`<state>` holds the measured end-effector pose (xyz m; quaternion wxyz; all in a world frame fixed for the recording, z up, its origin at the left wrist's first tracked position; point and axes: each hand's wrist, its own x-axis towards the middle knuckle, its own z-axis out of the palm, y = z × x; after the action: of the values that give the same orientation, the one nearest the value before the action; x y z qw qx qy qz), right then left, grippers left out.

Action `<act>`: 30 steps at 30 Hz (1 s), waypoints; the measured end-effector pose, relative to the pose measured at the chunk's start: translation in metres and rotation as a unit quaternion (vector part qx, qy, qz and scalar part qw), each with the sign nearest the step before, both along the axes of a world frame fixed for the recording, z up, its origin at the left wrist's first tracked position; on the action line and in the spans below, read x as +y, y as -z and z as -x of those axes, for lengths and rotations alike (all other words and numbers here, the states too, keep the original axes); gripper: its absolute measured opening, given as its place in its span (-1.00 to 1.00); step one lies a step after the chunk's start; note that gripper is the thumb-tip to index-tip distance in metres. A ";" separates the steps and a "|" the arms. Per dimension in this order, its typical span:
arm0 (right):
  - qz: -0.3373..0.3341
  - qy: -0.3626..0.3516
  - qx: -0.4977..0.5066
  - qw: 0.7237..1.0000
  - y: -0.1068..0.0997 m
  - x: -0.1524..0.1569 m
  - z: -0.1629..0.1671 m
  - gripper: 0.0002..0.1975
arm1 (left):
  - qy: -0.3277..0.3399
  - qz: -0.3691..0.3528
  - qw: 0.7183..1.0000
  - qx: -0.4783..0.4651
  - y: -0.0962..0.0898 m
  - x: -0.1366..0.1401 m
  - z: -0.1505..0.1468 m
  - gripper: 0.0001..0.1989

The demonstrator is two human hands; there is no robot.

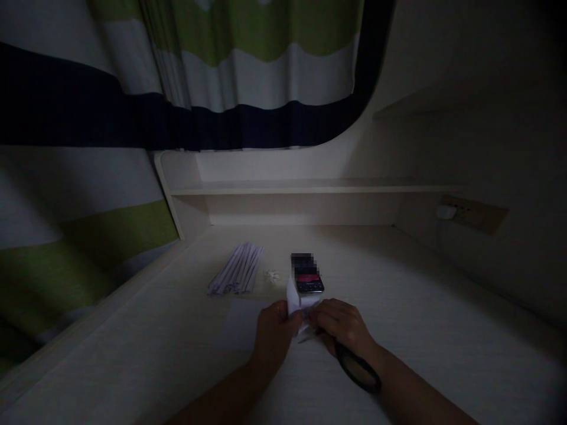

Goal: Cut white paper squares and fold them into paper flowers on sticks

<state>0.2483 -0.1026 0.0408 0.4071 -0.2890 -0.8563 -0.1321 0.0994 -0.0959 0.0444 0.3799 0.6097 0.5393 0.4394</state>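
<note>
Between my hands is a folded piece of white paper (293, 297). My left hand (275, 327) is closed, its thumb and fingers pinching the paper from the left. My right hand (343, 323) is also closed, with its fingertips at the paper's right side. Out of the right palm, toward the wrist, sticks the black loop handle of what look like scissors (359, 369); their blades are mostly hidden. Just beyond the paper lies a phone (309, 284) with its screen lit, partly blurred out.
Left of the phone lies a bundle of rolled white paper sticks (237, 268), with a few small white bits (271, 275) beside it. A flat white sheet (237, 324) rests left of my hands. Behind are a shelf (301, 188) and a curtain (266, 77); a plug (446, 212) sits at right.
</note>
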 end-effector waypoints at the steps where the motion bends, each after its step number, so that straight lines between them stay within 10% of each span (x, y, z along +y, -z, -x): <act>1: 0.030 -0.004 0.034 0.999 0.002 -0.001 0.002 -0.78 | -0.001 0.004 1.000 -0.008 0.000 -0.001 0.000 -0.80; 7: 0.288 0.051 0.284 0.913 0.009 -0.011 0.021 -0.76 | 0.001 0.007 0.997 -0.078 0.004 -0.005 -0.003 -0.86; 13: 0.384 0.089 0.386 0.835 0.002 -0.016 0.033 -0.69 | -0.023 -0.021 0.998 -0.061 0.006 -0.009 -0.004 -0.81; 17: 0.316 0.056 0.317 0.892 0.008 -0.011 0.024 -0.73 | -0.018 -0.038 0.998 -0.036 0.009 -0.008 -0.002 -0.82; 21: 0.110 -0.059 0.112 0.986 0.006 0.000 0.005 -0.78 | 0.000 -0.053 0.998 -0.016 0.010 -0.008 -0.001 -0.84; 26: -0.016 -0.077 -0.043 0.996 -0.010 0.005 -0.007 -0.72 | 0.008 -0.050 0.999 0.003 0.008 -0.009 -0.001 -0.83; 30: 0.040 -0.084 0.043 0.995 -0.004 0.001 -0.001 -0.77 | 0.003 -0.047 0.999 -0.009 0.008 -0.009 -0.001 -0.81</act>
<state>0.2489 -0.1021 0.0446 0.4411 -0.2375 -0.8640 -0.0508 0.1004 -0.1046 0.0364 0.3571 0.6244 0.5128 0.4687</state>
